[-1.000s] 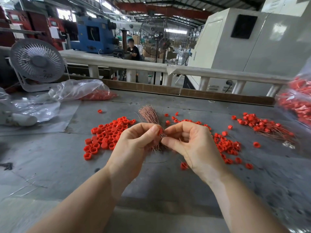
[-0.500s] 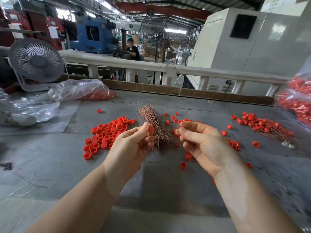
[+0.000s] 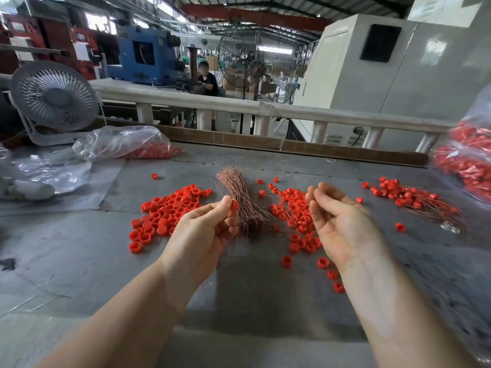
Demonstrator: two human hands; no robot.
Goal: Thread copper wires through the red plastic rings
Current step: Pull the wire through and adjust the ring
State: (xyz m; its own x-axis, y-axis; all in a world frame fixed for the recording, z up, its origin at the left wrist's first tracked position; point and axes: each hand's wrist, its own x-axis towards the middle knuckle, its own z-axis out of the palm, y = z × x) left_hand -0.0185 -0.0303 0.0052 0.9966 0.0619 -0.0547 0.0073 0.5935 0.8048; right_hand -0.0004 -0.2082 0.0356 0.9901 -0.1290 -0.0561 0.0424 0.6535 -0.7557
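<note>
Since the earlier frames: hands parted, once joined at the wire bundle; right hand gone rightward, palm turned up.

Head view:
- Left hand: raised over the table, thumb and forefinger pinching one red ring.
- Right hand: fingers loosely curled, palm up; a thin wire appears to cross the palm, but whether it is pinched cannot be told.
- Copper wire bundle: fanned out on the table between the hands, just beside the left fingertips.
- Loose ring pile: on the table, left of the bundle.
- Second ring pile: right of the bundle, thin wires among it.
- Threaded rings: far right, wires trailing.
- Plastic bag: far left, red rings inside.
- Second bag: right edge, red rings inside.
- Small fan: back left corner.
</note>
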